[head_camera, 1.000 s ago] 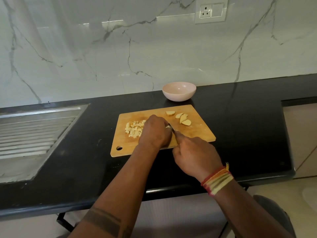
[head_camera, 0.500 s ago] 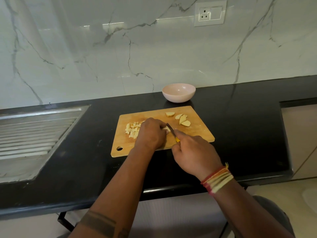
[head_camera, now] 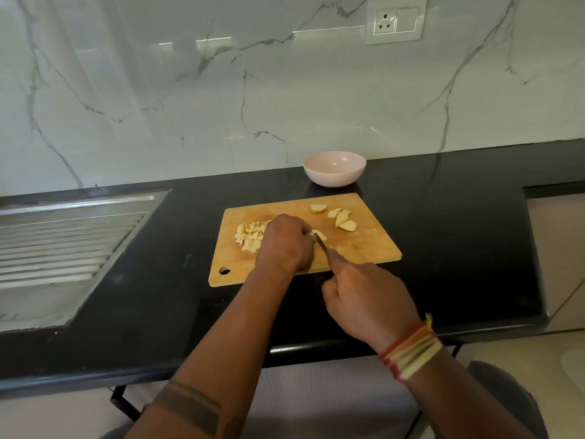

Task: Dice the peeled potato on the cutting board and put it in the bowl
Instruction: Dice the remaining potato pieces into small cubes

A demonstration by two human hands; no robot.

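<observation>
Black counter (head_camera: 443, 236), hands dicing potato (head_camera: 318, 233), no legible writing

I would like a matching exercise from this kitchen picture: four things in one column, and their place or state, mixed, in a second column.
Things:
1. bowl
2. diced potato
3. potato slices
4. knife

Places or states:
A. held in the right hand
B. empty, behind the cutting board
C. pile on the board's left part
D. uncut, on the board's far right part

Pairs: 1-B, 2-C, 3-D, 4-A

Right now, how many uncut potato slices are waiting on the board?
4, in the board's far right part: one nearest the bowl, three overlapping to its right. The left hand may hide more.
</observation>
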